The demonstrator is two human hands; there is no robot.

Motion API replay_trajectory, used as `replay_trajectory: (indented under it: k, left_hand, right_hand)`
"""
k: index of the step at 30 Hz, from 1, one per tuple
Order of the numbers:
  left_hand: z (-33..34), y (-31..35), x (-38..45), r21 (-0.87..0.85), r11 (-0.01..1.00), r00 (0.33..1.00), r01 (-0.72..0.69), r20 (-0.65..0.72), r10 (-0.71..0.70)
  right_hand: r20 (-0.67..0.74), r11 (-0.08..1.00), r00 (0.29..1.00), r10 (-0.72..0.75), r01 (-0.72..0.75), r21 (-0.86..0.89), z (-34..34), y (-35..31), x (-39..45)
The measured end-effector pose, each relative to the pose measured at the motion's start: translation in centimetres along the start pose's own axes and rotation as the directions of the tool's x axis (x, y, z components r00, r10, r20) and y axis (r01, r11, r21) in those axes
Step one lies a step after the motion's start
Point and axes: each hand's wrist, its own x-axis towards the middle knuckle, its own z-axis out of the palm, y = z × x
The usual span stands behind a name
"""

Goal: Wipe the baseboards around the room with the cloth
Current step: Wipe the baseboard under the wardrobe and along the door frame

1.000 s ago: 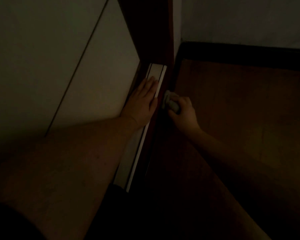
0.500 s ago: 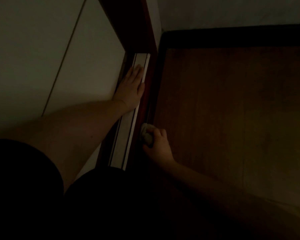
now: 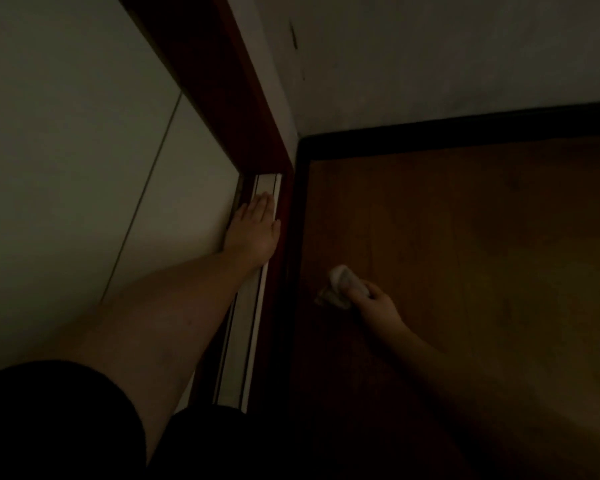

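cloth (image 3: 342, 287) bunched in right hand (image 3: 378, 304) grip, pointing up-left toward dark baseboard (image 3: 297, 271); left hand (image 3: 255, 233) flat.

Left hand (image 3: 255, 233) flat, right hand (image 3: 378, 304) clenched.

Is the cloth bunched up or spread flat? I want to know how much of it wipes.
Bunched up. The cloth is a pale wad gripped in the right hand, with only a small lump showing past the fingers.

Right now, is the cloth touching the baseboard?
Apart. The head view shows the cloth, gripped by the right hand, with bare floor between it and the dark baseboard.
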Motion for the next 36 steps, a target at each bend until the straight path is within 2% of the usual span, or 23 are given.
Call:
replay_trajectory:
  k: [1,3,5,7,9,14,19,25,31,36]
  left_hand:
    - [0.2,0.4,0.4,-0.029,0.999,1.000,0.015,-0.016,-0.015]
    - [0.7,1.6,1.2,-0.112,0.993,0.999,0.039,-0.022,-0.041]
    - [1.6,2.4,1.9,-0.176,0.982,0.997,0.063,-0.029,-0.069]
    - [2.4,2.5,2.1,-0.163,0.984,0.993,0.074,-0.077,-0.087]
    - [2.7,2.4,2.2,-0.144,0.986,0.989,0.086,-0.107,-0.102]
    - [2.7,2.7,2.3,-0.141,0.978,0.983,0.151,-0.084,-0.164]
    - [2.7,2.5,2.3,-0.137,0.981,0.987,0.137,-0.064,-0.147]
    - [2.2,2.7,1.7,-0.155,0.980,0.991,0.121,-0.040,-0.128]
    - [2.3,2.8,1.6,-0.150,0.982,0.991,0.118,-0.048,-0.127]
    - [2.1,2.8,1.6,-0.144,0.982,0.991,0.119,-0.051,-0.127]
  right_hand:
    - [-0.010,0.997,1.000,0.003,-0.002,0.080,-1.1,-1.0,0.4]
    - [-0.005,0.994,0.998,-0.061,0.061,0.091,-3.0,-2.7,1.4]
    - [-0.025,0.982,0.983,-0.182,0.180,-0.064,-4.4,-4.0,2.3]
    - [-0.054,0.918,0.946,-0.319,0.295,-0.266,-5.2,-5.0,3.7]
    - [-0.047,0.854,0.914,-0.403,0.357,-0.378,-5.5,-5.8,5.3]
    - [-0.015,0.740,0.872,-0.489,0.406,-0.536,-4.3,-7.6,9.3]
    - [-0.039,0.667,0.802,-0.597,0.468,-0.580,-0.8,-10.6,14.6]
    - [-0.020,0.664,0.795,-0.607,0.493,-0.562,4.8,-14.5,19.5]
    - [-0.009,0.720,0.852,-0.523,0.436,-0.539,7.5,-16.3,23.8]
    - [-0.098,0.782,0.879,-0.466,0.357,-0.512,8.6,-17.1,25.9]
